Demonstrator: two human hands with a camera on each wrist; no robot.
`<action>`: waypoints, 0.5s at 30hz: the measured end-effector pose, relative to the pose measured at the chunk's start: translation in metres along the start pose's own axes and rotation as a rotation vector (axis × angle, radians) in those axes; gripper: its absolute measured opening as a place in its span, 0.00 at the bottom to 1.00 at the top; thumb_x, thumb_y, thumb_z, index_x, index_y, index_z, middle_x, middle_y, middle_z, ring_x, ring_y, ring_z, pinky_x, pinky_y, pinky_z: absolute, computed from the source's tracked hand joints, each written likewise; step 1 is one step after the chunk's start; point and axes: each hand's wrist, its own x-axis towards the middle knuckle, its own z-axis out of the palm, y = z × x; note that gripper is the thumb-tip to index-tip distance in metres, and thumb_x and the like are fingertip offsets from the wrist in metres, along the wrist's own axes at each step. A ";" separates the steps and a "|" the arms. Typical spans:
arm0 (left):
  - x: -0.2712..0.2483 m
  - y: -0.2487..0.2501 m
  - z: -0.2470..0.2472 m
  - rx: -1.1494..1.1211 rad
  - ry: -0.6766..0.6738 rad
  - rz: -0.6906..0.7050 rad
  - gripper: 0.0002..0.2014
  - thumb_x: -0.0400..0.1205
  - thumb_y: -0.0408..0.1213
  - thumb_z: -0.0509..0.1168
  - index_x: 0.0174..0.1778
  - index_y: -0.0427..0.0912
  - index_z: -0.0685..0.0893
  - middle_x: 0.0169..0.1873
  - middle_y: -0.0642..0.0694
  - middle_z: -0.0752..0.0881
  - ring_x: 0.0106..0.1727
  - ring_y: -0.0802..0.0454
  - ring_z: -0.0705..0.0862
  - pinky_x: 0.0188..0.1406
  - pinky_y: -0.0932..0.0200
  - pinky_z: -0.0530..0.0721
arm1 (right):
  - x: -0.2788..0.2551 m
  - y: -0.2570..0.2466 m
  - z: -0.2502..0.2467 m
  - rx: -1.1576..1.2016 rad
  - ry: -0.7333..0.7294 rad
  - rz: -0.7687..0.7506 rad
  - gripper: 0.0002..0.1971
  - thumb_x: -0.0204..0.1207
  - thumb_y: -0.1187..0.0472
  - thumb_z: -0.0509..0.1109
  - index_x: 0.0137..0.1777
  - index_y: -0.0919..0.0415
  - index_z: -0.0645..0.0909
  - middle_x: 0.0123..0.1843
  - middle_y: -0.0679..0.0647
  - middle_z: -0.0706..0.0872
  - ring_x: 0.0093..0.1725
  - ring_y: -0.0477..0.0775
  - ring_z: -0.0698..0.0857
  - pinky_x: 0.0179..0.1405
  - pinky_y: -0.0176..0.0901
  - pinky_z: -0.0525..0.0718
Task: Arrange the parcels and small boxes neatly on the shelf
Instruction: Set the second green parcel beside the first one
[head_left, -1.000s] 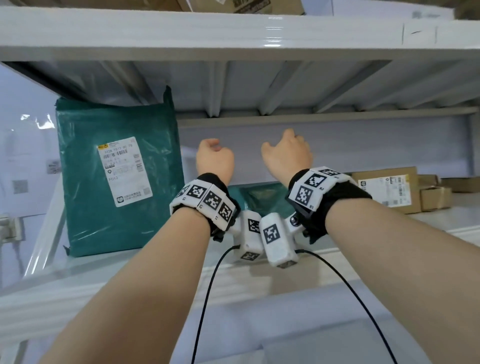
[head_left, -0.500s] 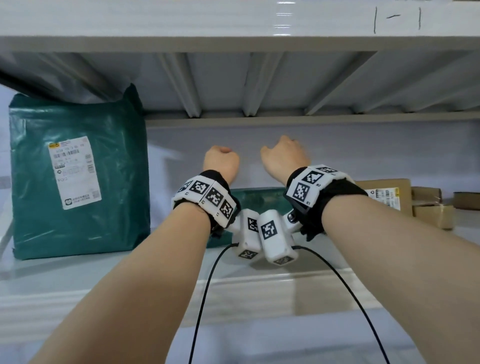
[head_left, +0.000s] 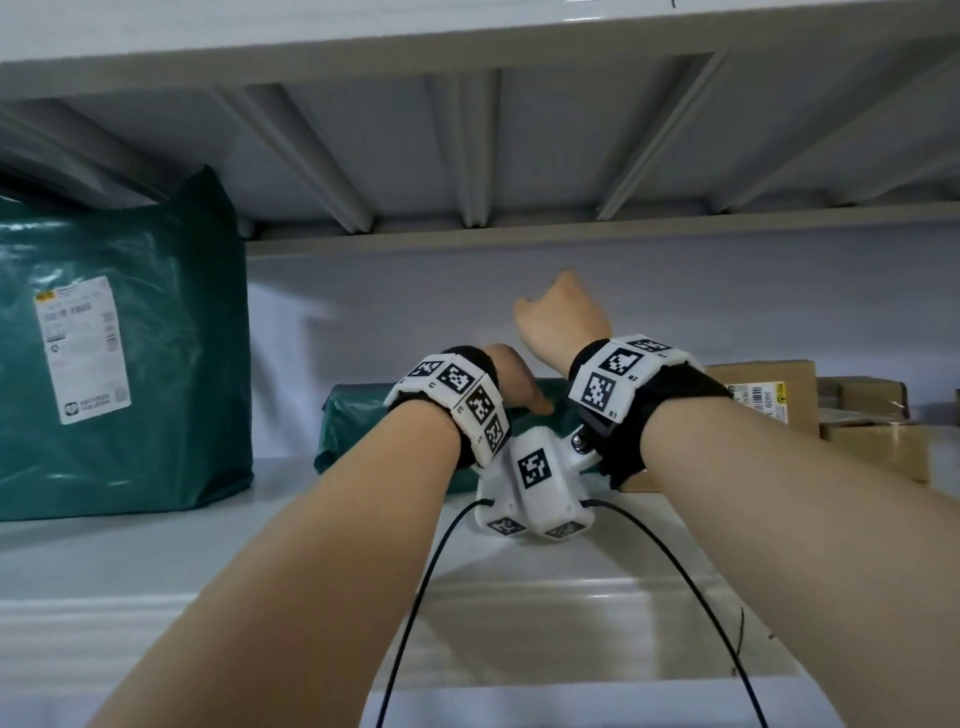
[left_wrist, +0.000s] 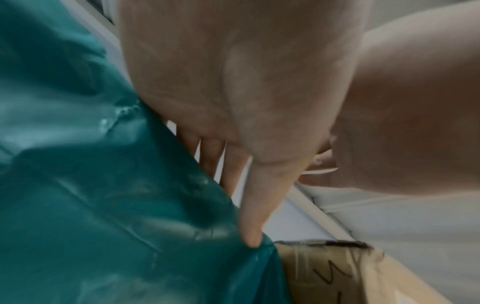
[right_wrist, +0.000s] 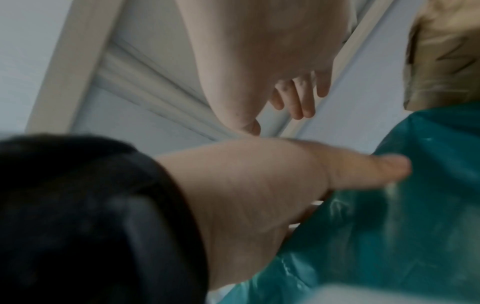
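A small flat green parcel (head_left: 358, 431) lies at mid shelf. My left hand (head_left: 511, 382) rests on its top at the far side. In the left wrist view its fingers (left_wrist: 215, 160) run straight down past the small parcel's (left_wrist: 103, 205) edge and the thumb tip touches the plastic. My right hand (head_left: 563, 317) hangs higher, beside the left one, with loosely curled fingers (right_wrist: 298, 98) that hold nothing. A large green parcel (head_left: 119, 353) with a white label stands upright at the left.
Brown cardboard boxes (head_left: 763, 395) (head_left: 878, 441) sit on the shelf board (head_left: 156, 561) to the right, one right against the small parcel. The ribbed underside of the upper shelf (head_left: 467, 145) is close overhead. Bare board lies between the two green parcels.
Both hands were raised side by side above the small parcel. My left hand has dropped onto it, while the right stays up. The view has shifted.
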 end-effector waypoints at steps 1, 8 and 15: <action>0.000 -0.001 0.000 0.015 0.016 -0.015 0.24 0.79 0.48 0.67 0.66 0.36 0.82 0.63 0.41 0.85 0.64 0.43 0.83 0.67 0.53 0.80 | 0.001 0.002 -0.002 0.003 -0.003 -0.001 0.23 0.78 0.54 0.61 0.68 0.67 0.69 0.66 0.64 0.79 0.64 0.67 0.79 0.63 0.57 0.79; 0.003 -0.019 -0.001 -0.280 0.217 -0.068 0.17 0.76 0.40 0.71 0.58 0.35 0.88 0.57 0.39 0.89 0.60 0.42 0.86 0.63 0.53 0.84 | 0.006 0.005 -0.008 0.046 0.001 0.001 0.22 0.78 0.55 0.61 0.67 0.69 0.68 0.66 0.65 0.79 0.64 0.69 0.79 0.63 0.59 0.78; -0.013 -0.046 -0.037 -0.626 0.539 -0.043 0.10 0.78 0.36 0.71 0.47 0.32 0.91 0.38 0.40 0.89 0.39 0.47 0.85 0.50 0.57 0.84 | 0.001 -0.004 -0.010 0.029 -0.005 -0.021 0.21 0.77 0.55 0.60 0.65 0.68 0.72 0.65 0.65 0.80 0.64 0.68 0.79 0.64 0.58 0.79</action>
